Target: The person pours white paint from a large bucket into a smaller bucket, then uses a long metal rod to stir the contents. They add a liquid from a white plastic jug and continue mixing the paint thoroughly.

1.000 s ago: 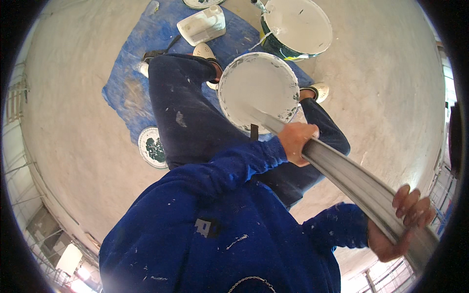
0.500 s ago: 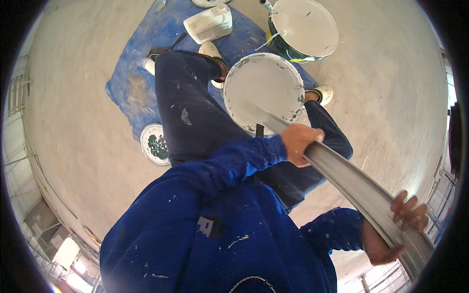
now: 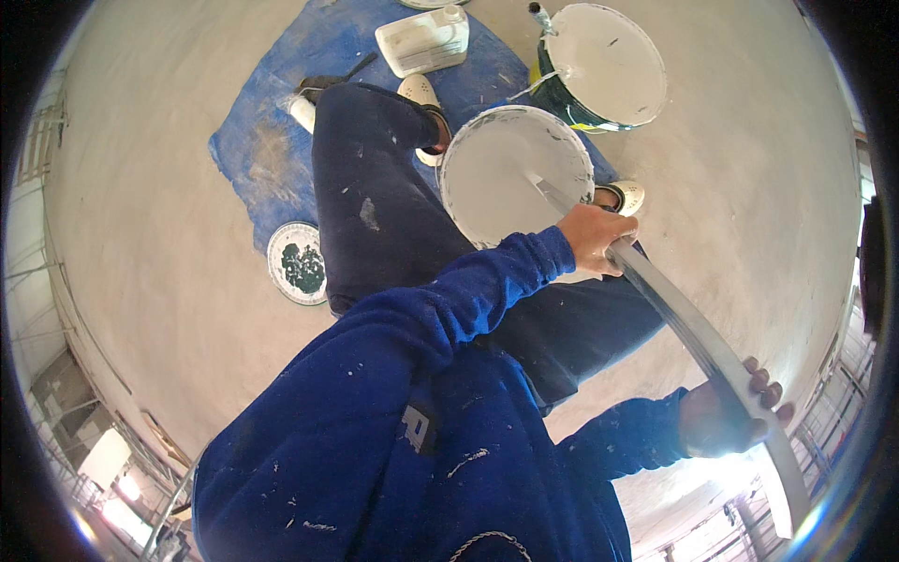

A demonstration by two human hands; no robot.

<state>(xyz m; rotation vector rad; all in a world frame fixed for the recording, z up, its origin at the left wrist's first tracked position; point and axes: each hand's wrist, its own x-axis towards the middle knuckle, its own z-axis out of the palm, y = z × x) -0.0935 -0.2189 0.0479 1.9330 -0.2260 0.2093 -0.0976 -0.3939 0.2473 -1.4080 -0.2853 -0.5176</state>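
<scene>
My left hand [image 3: 599, 239] is closed around a long, flat metal bar [image 3: 674, 318]. Its far end slants into a bucket [image 3: 446, 178] of white, creamy material between my legs, the tip partly sunk or blurred in it. My right hand [image 3: 726, 417] grips the same bar lower down, near the lower right, with fingers curled over its edge. The bar crosses my right leg diagonally.
A blue tarp [image 3: 253, 159] lies under my feet, holding a white jug [image 3: 421, 42] and a white cylinder [image 3: 302, 114]. A second, dark green bucket [image 3: 562, 103] of white material stands at upper right. A lid [image 3: 302, 262] with dark green patches lies left. Metal framing lines both sides.
Both hands and the bar have moved upward, away from my body, and the bar now sits at a steeper slant. My grip stays on it, while the surroundings shift slightly rightward in view.
</scene>
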